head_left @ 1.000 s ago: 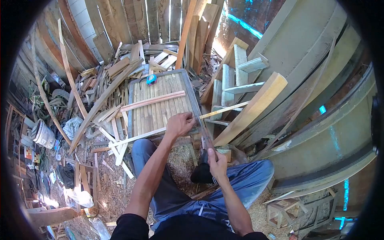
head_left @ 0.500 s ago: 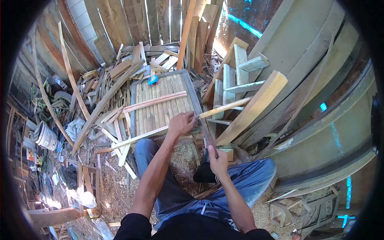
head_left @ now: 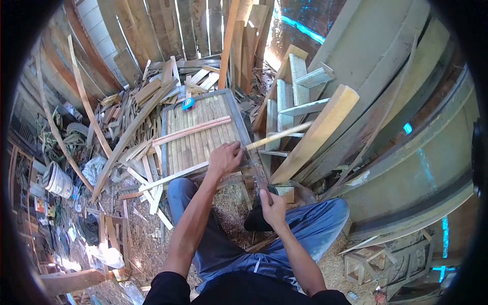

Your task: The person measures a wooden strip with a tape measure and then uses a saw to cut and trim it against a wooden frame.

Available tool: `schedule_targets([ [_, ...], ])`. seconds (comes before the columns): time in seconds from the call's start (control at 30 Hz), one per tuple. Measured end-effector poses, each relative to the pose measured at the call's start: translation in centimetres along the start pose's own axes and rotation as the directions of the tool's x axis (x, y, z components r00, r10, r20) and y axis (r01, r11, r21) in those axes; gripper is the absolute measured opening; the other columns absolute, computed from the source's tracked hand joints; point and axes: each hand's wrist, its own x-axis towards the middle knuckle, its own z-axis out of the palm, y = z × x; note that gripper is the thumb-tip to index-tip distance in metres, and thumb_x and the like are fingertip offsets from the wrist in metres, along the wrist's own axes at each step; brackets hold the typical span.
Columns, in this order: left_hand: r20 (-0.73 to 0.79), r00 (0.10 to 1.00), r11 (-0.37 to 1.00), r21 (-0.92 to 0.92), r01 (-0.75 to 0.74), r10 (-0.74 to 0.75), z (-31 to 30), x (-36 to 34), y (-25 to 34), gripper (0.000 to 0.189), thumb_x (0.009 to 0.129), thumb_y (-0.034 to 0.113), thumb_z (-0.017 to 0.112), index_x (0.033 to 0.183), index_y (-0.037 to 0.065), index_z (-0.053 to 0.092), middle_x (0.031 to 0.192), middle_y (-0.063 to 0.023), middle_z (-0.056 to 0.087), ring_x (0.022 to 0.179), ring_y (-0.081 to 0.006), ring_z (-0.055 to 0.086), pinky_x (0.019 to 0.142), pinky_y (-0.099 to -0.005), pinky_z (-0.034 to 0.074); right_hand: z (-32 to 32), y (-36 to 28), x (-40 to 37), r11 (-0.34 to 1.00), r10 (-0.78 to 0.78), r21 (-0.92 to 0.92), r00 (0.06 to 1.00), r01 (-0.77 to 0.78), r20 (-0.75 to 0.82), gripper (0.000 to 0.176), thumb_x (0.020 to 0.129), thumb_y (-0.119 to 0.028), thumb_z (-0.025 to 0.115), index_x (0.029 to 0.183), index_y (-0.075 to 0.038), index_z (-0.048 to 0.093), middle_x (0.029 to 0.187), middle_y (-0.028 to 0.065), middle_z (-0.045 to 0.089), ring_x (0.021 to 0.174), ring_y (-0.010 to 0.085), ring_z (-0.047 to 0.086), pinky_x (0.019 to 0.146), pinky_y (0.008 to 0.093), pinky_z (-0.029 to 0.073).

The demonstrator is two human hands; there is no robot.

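Observation:
My left hand [head_left: 225, 158] is closed around a long thin wooden strip [head_left: 279, 136], pressing it down near the right edge of a low slatted table [head_left: 178, 133]. One end of the strip sticks out past the table to the right; the other runs down left past my knee. My right hand [head_left: 273, 208] grips the dark handle of a handsaw [head_left: 261, 184]. Its thin blade points up towards the strip, just right of my left hand. Whether the teeth touch the wood is too blurred to tell.
Reddish wood strips [head_left: 192, 130] and a blue tape measure [head_left: 188, 104] lie on the table. A thick plank [head_left: 317, 133] leans at the right beside a pale stepped wooden frame [head_left: 286, 107]. Scrap wood [head_left: 147, 91] piles up behind; a white bucket [head_left: 59, 180] stands left.
My right hand has drawn the saw slightly back towards my body. My left hand stays on the strip, and the whole view has shifted a little.

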Motion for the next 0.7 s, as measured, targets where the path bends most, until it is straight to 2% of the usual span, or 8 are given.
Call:
schedule_targets([
  [0.07, 0.090, 0.990, 0.994, 0.019, 0.112, -0.113, -0.1, 0.8, -0.6, 0.034, 0.093, 0.039, 0.048, 0.093, 0.008, 0.062, 0.092, -0.0164, 0.068, 0.090, -0.0379, 0.064, 0.078, -0.0495, 0.050, 0.6, 0.3, 1.0, 0.999, -0.030, 0.036, 0.999, 0.029, 0.030, 0.044, 0.093, -0.038, 0.057, 0.080, 0.003, 0.066, 0.061, 0.0248, 0.052, 0.054, 0.0368, 0.059, 0.053, 0.0404, 0.043],
  [0.2, 0.145, 0.983, 0.994, 0.019, 0.112, -0.114, -0.7, 1.0, -0.2, 0.033, 0.093, 0.038, 0.047, 0.093, 0.008, 0.062, 0.093, -0.0164, 0.068, 0.090, -0.0378, 0.064, 0.078, -0.0493, 0.050, -1.7, -0.3, -1.3, 1.000, 0.020, 0.005, 0.999, -0.020, 0.045, 0.044, 0.093, -0.038, 0.057, 0.080, 0.003, 0.066, 0.059, 0.0242, 0.051, 0.052, 0.0348, 0.058, 0.053, 0.0395, 0.043],
  [0.27, 0.130, 0.988, 0.996, 0.020, 0.086, -0.088, -0.7, 0.8, -0.1, 0.033, 0.093, 0.038, 0.047, 0.097, 0.008, 0.061, 0.095, -0.0169, 0.067, 0.093, -0.0380, 0.063, 0.080, -0.0487, 0.049, -2.4, 1.6, -3.1, 0.999, 0.032, 0.016, 0.994, -0.034, 0.107, 0.044, 0.093, -0.038, 0.058, 0.081, 0.004, 0.066, 0.057, 0.0227, 0.049, 0.050, 0.0341, 0.057, 0.052, 0.0389, 0.042],
  [0.33, 0.123, 0.990, 0.998, 0.013, 0.068, -0.069, -0.1, 0.3, -0.1, 0.034, 0.093, 0.038, 0.047, 0.100, 0.008, 0.060, 0.097, -0.0174, 0.066, 0.096, -0.0382, 0.061, 0.082, -0.0481, 0.049, -2.8, 2.3, -4.1, 0.998, 0.061, 0.031, 0.996, -0.063, 0.063, 0.045, 0.093, -0.039, 0.058, 0.080, 0.004, 0.066, 0.055, 0.0213, 0.049, 0.049, 0.0338, 0.057, 0.050, 0.0386, 0.041],
  [0.5, 0.052, 0.999, 0.997, 0.077, 0.001, -0.005, 0.3, 0.2, -0.3, 0.032, 0.094, 0.037, 0.047, 0.093, 0.007, 0.059, 0.097, -0.0137, 0.067, 0.093, -0.0347, 0.063, 0.079, -0.0459, 0.051, -0.4, -0.5, 1.0, 0.999, -0.030, 0.012, 1.000, 0.030, 0.001, 0.042, 0.093, -0.035, 0.058, 0.080, 0.004, 0.066, 0.059, 0.0247, 0.051, 0.053, 0.0387, 0.057, 0.051, 0.0398, 0.043],
  [0.57, 0.072, 0.997, 0.998, 0.057, 0.016, -0.020, 0.0, 0.3, -0.2, 0.032, 0.094, 0.037, 0.047, 0.093, 0.007, 0.059, 0.097, -0.0135, 0.066, 0.093, -0.0346, 0.063, 0.079, -0.0458, 0.051, -0.1, -0.7, 1.9, 0.996, -0.074, 0.044, 0.997, 0.073, 0.029, 0.051, 0.094, -0.039, 0.057, 0.072, 0.007, 0.058, 0.052, 0.0163, 0.041, 0.047, 0.0165, 0.047, 0.049, 0.0343, 0.037],
  [0.7, 0.134, 0.989, 0.997, 0.044, 0.063, -0.069, -0.8, 0.7, 0.0, 0.031, 0.094, 0.036, 0.047, 0.091, 0.007, 0.058, 0.094, -0.0135, 0.066, 0.094, -0.0343, 0.063, 0.079, -0.0458, 0.051, -1.3, 0.6, -2.3, 0.997, -0.071, 0.036, 0.997, 0.071, -0.002, 0.053, 0.094, -0.041, 0.057, 0.071, 0.006, 0.059, 0.051, 0.0155, 0.044, 0.047, 0.0186, 0.048, 0.050, 0.0355, 0.038],
])
